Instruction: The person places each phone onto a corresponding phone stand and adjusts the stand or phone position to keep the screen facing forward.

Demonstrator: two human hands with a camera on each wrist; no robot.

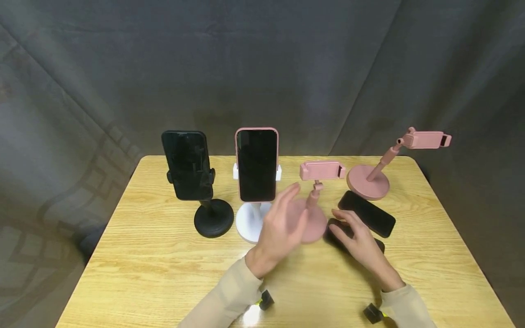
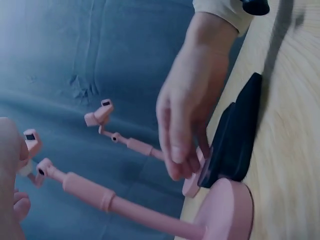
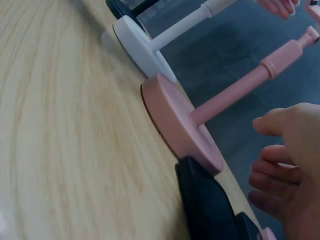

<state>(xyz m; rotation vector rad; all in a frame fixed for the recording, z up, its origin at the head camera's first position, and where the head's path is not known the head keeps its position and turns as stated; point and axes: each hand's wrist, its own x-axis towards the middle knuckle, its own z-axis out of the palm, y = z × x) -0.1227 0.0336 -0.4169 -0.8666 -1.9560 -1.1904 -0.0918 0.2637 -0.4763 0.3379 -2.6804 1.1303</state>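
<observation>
My left hand (image 1: 280, 225) is raised in front of the nearer pink phone stand (image 1: 321, 171), thumb and fingers apart with nothing between them. Its fingertips are close to the stand's clamp (image 2: 33, 142); whether they touch I cannot tell. Over a dark phone (image 1: 337, 233) lying on the table hovers my right hand (image 1: 362, 243). In the right wrist view its fingers (image 3: 275, 172) bend loosely and hold nothing, apart from the phone (image 3: 205, 200). A second dark phone (image 1: 367, 214) lies just behind the first.
A black stand (image 1: 214, 218) carries a dark phone (image 1: 186, 164) at the left. Beside it, a white stand (image 1: 246, 223) holds a pink-edged phone (image 1: 257, 164). Another pink stand (image 1: 368, 182) stands at the back right of the wooden table (image 1: 156, 269). A grey curtain (image 1: 246, 68) hangs behind.
</observation>
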